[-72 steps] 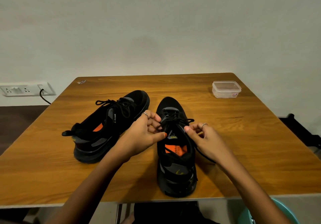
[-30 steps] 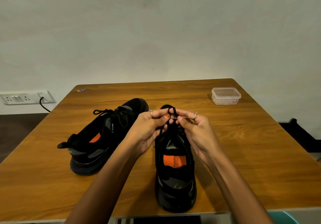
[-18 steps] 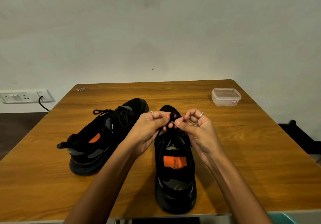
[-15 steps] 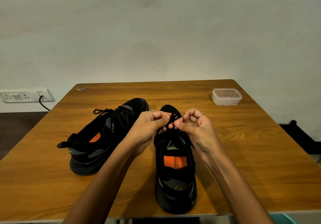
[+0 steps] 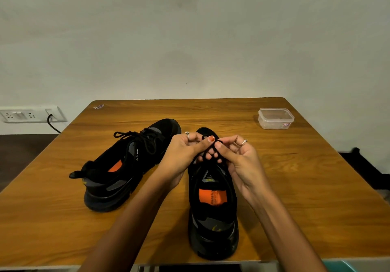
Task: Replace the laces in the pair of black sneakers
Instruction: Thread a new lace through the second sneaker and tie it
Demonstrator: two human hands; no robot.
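A clear tub point(image 5: 276, 118) stands near the desk's point(image 5: 306, 187) far right corner, well apart from the shoes. A small scrap point(image 5: 98, 106) lies at the far left corner. Beyond the left edge, a socket strip point(image 5: 31, 114) on the wall has a black cable point(image 5: 51, 121) plugged into it. Nothing lies between the hands and the shoes.

The left shoe point(image 5: 126, 166) sits left of centre, angled with its toe toward the far edge, its lace point(image 5: 141, 139) threaded and tied. The right shoe point(image 5: 213, 208) stands just beside it, heel at the near edge, toe pointing away.

Both hands meet over the right shoe's tongue. The left hand point(image 5: 181, 155) has its fingers curled and its thumb pressed down on a black lace point(image 5: 204, 137), which loops up past the thumbnail. The right hand point(image 5: 238, 159) pinches the same lace between thumb and forefinger, its other fingers bent loosely above. The two thumbs almost touch.

The hands cover the right shoe's eyelets, so how far that lace is threaded cannot be told. Black lace against black shoe is hard to trace. Both forearms run off the bottom edge.
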